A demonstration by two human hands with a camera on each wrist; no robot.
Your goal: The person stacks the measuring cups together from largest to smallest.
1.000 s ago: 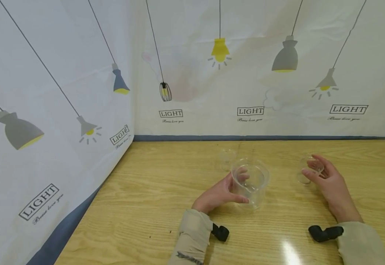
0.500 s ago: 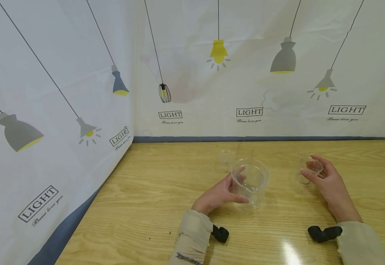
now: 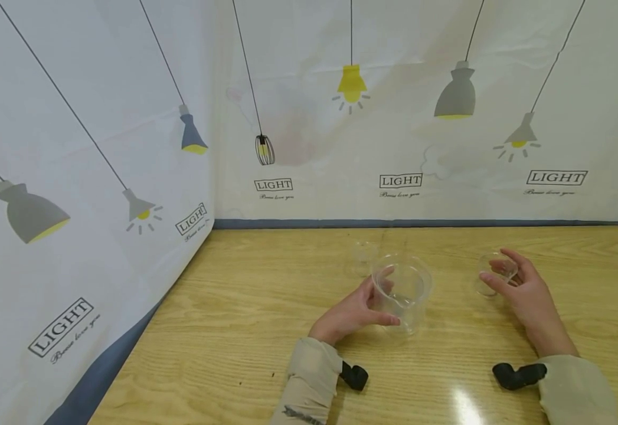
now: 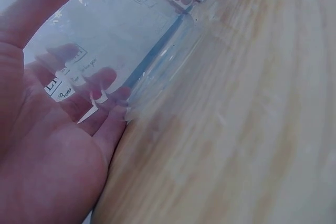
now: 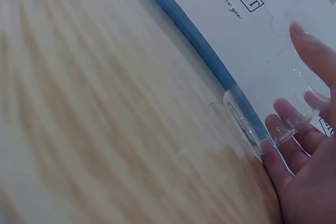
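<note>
A wide clear beaker [image 3: 411,316] with a flared rim stands upright on the table, gripped by my left hand [image 3: 348,310] from its left side. In the left wrist view, the fingers show through the beaker's clear wall [image 4: 163,72] while the thumb lies along the nearer side. To the right, my right hand [image 3: 534,298] holds a small clear measuring glass [image 3: 485,288] between thumb and fingers. The right wrist view shows its round foot [image 5: 241,121] at the tabletop and printed graduations in front of the fingers. I see no contents in either vessel.
Behind the beaker, toward the back, stands another small clear vessel [image 3: 363,255], faint against the wood. The wooden table [image 3: 224,330] ends at a white curtain [image 3: 319,200] printed with lamps, at the back and left. Black wrist mounts [image 3: 355,375] protrude from both sleeves.
The right hand has shifted very slightly left, its thumb moving a little across the measuring glass. The left hand and beaker stay in place.
</note>
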